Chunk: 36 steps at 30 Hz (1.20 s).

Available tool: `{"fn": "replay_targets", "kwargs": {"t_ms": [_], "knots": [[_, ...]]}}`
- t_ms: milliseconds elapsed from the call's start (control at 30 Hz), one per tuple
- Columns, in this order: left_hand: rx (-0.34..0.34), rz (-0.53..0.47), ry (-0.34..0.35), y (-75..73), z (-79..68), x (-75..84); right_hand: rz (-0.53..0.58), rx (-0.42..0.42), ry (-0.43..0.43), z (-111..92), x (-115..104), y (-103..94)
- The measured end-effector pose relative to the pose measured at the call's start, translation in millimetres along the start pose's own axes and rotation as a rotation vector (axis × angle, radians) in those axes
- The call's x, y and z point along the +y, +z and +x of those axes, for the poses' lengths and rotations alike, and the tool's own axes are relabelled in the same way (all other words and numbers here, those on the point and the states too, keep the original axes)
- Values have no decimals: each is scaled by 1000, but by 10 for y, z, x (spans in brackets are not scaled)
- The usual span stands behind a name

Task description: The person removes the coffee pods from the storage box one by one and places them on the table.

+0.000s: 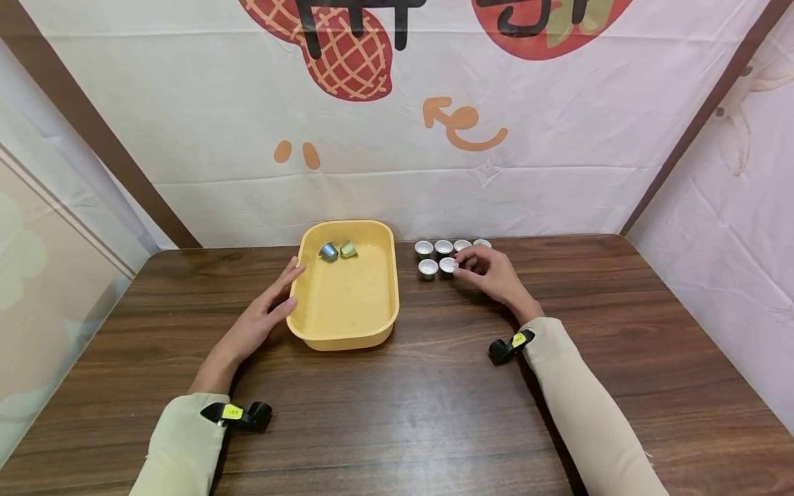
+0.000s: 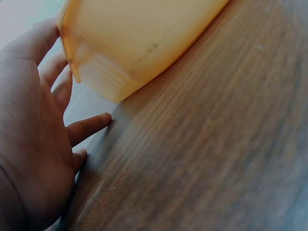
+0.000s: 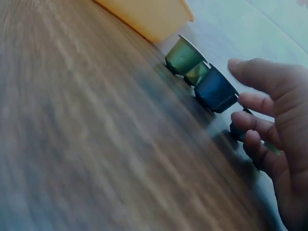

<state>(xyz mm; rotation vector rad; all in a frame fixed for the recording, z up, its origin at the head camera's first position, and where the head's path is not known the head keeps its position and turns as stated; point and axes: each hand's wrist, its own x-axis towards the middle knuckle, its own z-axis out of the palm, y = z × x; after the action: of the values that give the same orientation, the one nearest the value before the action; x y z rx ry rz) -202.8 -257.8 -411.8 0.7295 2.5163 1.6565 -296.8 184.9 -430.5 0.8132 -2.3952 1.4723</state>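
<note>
My left hand (image 1: 257,324) rests with spread, nearly straight fingers against the left rim of a yellow plastic tray (image 1: 344,334). In the left wrist view the fingers (image 2: 89,127) lie beside the tray's outer wall. Inside the tray, a blue coffee capsule (image 1: 329,252) and a green coffee capsule (image 1: 349,249) lie tipped over. My right hand (image 1: 494,277) is at the right side of a dark blue capsule (image 3: 215,90), thumb and forefinger apart beside its rim; no firm grip shows. A green capsule (image 3: 185,55) stands left of it.
Behind these two stands a row of several capsules, including one (image 1: 424,249) at its left end, silver lids up; the right hand partly hides the row. A printed cloth wall (image 1: 397,200) rises at the back edge of the brown wooden table (image 1: 397,427).
</note>
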Motion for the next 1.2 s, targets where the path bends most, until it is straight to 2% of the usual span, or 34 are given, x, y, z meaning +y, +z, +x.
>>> {"fn": "replay_targets", "kwargs": {"t_ms": [133, 200, 367, 467, 567, 700, 867, 1000, 1200], "knots": [[0, 4, 1, -4, -5, -6, 50, 19, -1, 17, -51, -37], [1, 7, 2, -4, -8, -8, 60, 18, -10, 25, -192, -55], [0, 12, 0, -8, -3, -16, 13, 14, -66, 87, -340, -52], [3, 14, -1, -13, -3, -16, -27, 6, -109, 140, -242, -26], [5, 8, 2, -11, -6, -14, -49, -18, -142, 178, -319, -8], [-3, 3, 6, -3, -5, -16, -50, -36, -204, 216, -570, 14], [-4, 9, 6, 4, 7, 1, -36, -55, -331, 317, -878, 65], [0, 13, 1, 5, 3, 5, -54, -95, -411, 462, -829, 170], [3, 14, -4, 5, -13, 5, -111, -181, -475, 659, -738, 319]]}}
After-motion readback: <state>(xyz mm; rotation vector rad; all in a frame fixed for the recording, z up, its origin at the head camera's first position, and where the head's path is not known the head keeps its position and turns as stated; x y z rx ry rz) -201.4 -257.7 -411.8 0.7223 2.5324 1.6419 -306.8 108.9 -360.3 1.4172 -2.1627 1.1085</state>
